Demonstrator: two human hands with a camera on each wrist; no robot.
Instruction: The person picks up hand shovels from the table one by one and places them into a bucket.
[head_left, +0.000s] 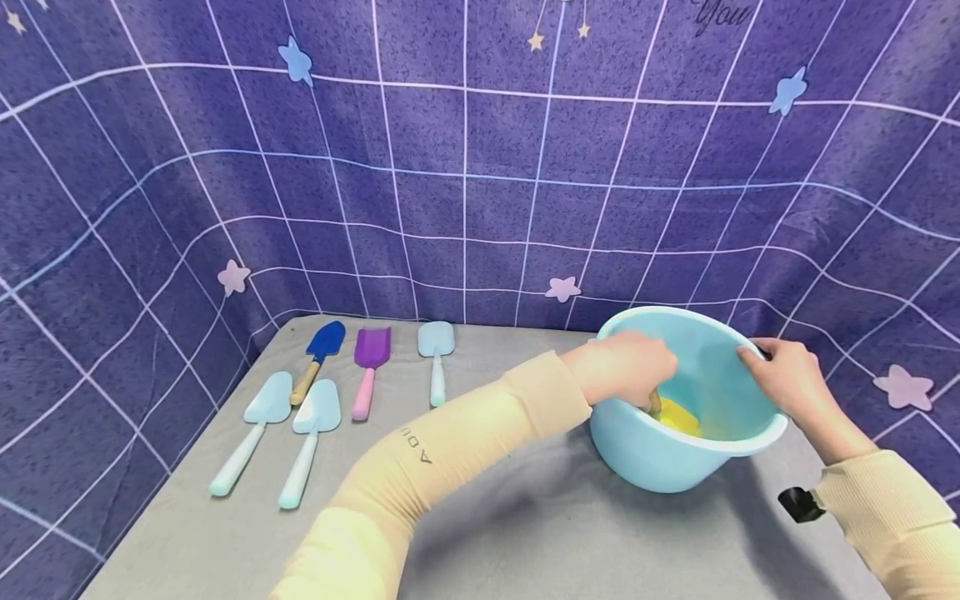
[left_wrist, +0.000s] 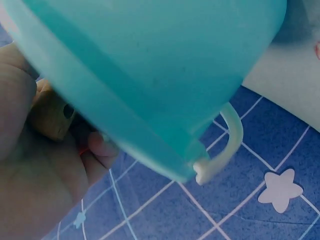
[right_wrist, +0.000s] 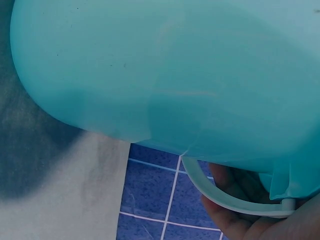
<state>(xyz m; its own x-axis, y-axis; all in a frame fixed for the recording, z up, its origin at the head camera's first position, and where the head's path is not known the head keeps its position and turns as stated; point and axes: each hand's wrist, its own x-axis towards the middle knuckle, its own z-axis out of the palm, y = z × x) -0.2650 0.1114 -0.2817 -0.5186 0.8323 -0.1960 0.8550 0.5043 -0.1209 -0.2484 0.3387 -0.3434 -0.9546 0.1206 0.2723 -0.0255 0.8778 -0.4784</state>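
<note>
A light-blue bucket [head_left: 667, 462] stands on the right of the grey table, its mouth leaning toward me. My left hand [head_left: 633, 367] reaches over the rim and grips the wooden handle [left_wrist: 52, 112] of a yellow hand shovel. The shovel's yellow blade [head_left: 678, 417] shows inside the bucket, while the hand covers most of the handle. On the far right side, my right hand [head_left: 791, 375] holds the bucket's rim, thumb over the edge. In the right wrist view, its fingers [right_wrist: 225, 215] curl beneath the rim by a pale carrying handle [right_wrist: 215, 197].
On the table's left lie a blue trowel [head_left: 326, 342] with wooden handle, a purple shovel [head_left: 372, 346] with pink handle, and three light-blue shovels [head_left: 318, 404]. A purple grid-patterned cloth [head_left: 495, 208] hangs behind the table. A small black object [head_left: 801, 505] sits at my right cuff.
</note>
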